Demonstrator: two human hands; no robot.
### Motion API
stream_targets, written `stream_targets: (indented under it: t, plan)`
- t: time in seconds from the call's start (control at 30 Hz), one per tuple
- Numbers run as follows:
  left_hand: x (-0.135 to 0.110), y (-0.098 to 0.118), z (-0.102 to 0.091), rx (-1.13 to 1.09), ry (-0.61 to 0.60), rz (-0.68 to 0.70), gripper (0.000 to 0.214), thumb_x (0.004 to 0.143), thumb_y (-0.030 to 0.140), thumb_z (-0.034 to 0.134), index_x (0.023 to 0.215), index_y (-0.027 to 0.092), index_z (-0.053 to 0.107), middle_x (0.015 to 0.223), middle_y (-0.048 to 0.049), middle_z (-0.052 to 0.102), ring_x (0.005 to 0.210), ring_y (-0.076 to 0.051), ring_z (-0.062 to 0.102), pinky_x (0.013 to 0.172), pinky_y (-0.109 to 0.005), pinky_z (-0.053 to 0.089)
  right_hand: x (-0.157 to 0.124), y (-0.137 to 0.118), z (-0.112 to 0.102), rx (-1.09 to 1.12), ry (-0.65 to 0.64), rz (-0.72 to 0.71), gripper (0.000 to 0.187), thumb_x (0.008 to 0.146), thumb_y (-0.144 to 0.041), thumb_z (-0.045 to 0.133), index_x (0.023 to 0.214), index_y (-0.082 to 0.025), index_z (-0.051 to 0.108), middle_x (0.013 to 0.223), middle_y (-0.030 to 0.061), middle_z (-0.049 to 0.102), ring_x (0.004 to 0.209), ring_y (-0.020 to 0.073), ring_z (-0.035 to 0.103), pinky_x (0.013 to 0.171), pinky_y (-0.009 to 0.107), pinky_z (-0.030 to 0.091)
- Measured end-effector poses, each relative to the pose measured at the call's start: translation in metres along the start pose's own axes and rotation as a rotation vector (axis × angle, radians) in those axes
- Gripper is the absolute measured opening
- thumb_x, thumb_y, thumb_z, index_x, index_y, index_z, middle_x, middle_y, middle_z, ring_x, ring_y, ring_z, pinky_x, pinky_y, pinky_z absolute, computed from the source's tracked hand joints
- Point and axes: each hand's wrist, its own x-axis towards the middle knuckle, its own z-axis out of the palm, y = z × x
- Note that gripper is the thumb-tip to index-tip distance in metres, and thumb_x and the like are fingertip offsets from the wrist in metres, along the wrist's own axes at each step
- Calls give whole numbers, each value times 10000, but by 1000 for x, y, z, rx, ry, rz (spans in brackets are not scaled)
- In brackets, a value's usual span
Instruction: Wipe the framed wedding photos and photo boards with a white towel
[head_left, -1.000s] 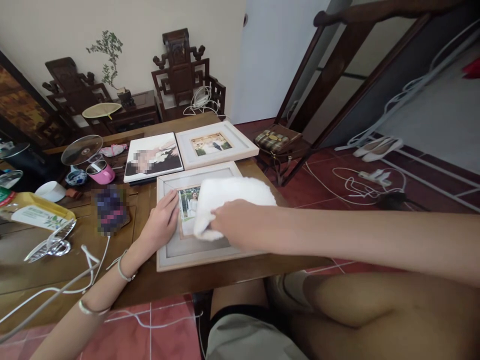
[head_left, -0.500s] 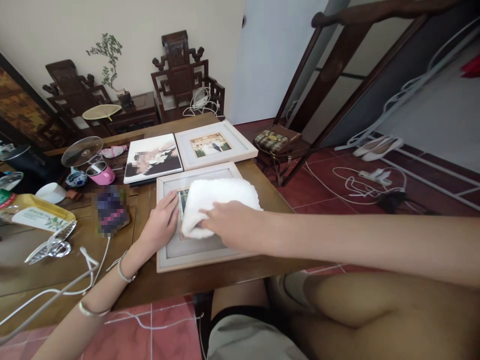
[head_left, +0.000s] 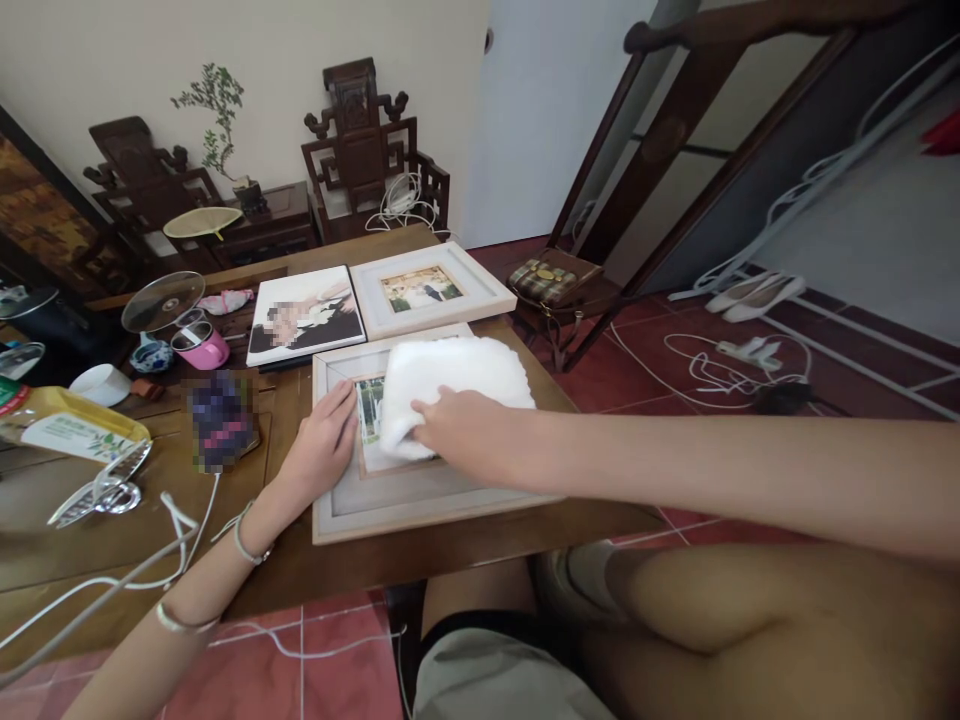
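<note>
A pale wooden picture frame (head_left: 341, 528) lies flat near the table's front edge, with a photo showing at its left middle. My left hand (head_left: 324, 437) rests on the left side of the frame, fingers stretched out and holding nothing. A folded white towel (head_left: 459, 368) covers the centre and right of the frame. My right hand (head_left: 474, 430) presses on this towel and grips its near edge; some of the fingers are hidden in the folds.
Behind lie a second framed photo (head_left: 481, 287) and a photo panel (head_left: 304, 345). To the left are a pink mug (head_left: 204, 350), a bottle of yellow liquid (head_left: 79, 428), a clear hair claw (head_left: 105, 492) and white cables. A chair (head_left: 667, 150) with a plaid bag (head_left: 551, 278) stands right.
My right hand and the towel have slid a little to the right and away from me, showing more of the photo. My left hand stays in place.
</note>
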Motion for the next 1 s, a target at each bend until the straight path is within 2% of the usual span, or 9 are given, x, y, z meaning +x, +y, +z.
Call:
stream_targets:
  t: [0.13, 0.27, 0.4, 0.53, 0.67, 0.77, 0.9, 1.0]
  plan:
    - [3, 1, 1, 2, -1, -3, 453, 998, 299, 359, 1409, 152, 482, 1492, -155, 468, 1416, -272, 393, 1173, -494, 341, -16, -18, -8, 18, -150, -151, 394, 657, -66, 725, 1045, -130, 700, 1125, 145, 668, 765, 224, 646, 599, 308, 437]
    - [4, 1, 3, 6, 0, -5, 453, 998, 308, 367, 1410, 159, 481, 1490, -149, 472, 1419, -273, 389, 1173, -497, 339, -22, -19, -8, 55, -140, -208, 367, 689, -87, 701, 1048, -159, 693, 1125, 114, 669, 780, 222, 644, 561, 306, 405]
    - [3, 0, 4, 14, -3, -3, 458, 997, 307, 362, 1405, 137, 483, 1493, -165, 464, 1419, -271, 388, 1169, -490, 346, -20, -14, -4, 106, -60, -161, 381, 777, -61, 613, 1142, -153, 670, 1184, 125, 654, 905, 241, 653, 633, 307, 428]
    - [1, -2, 5, 6, -12, -2, 463, 996, 316, 370, 1414, 145, 472, 1493, -170, 463, 1415, -283, 394, 1163, -515, 346, -1, 1, 12, 63, 108, -64, 499, 813, -15, 529, 1290, -145, 603, 1333, 172, 581, 1035, 280, 628, 735, 332, 468]
    - [0, -5, 8, 4, -7, 0, 458, 995, 321, 374, 1404, 148, 486, 1486, -165, 474, 1411, -278, 402, 1168, -499, 345, 27, 28, 32, -23, 228, 31, 601, 809, -4, 497, 1386, -169, 529, 1499, 150, 434, 1223, 355, 516, 751, 368, 504]
    - [0, -5, 10, 8, -7, -7, 460, 993, 323, 373, 1398, 139, 492, 1485, -170, 474, 1410, -281, 403, 1162, -502, 353, 37, 35, 36, -68, 261, 31, 577, 809, -15, 513, 1363, -172, 557, 1525, 136, 400, 1284, 375, 454, 799, 390, 513]
    - [0, -3, 8, 15, -17, -8, 464, 990, 305, 363, 1399, 126, 487, 1490, -177, 464, 1413, -284, 398, 1156, -506, 361, 22, 16, 17, -50, 131, 39, 501, 804, -35, 558, 1291, -140, 613, 1477, 181, 448, 1224, 371, 513, 807, 384, 502]
    - [2, 0, 4, 22, -20, -11, 462, 991, 301, 362, 1398, 121, 488, 1490, -176, 465, 1412, -278, 400, 1159, -498, 361, 1, -5, 0, 54, -15, -87, 389, 782, -60, 598, 1158, -120, 673, 1261, 176, 617, 1014, 294, 633, 752, 350, 487]
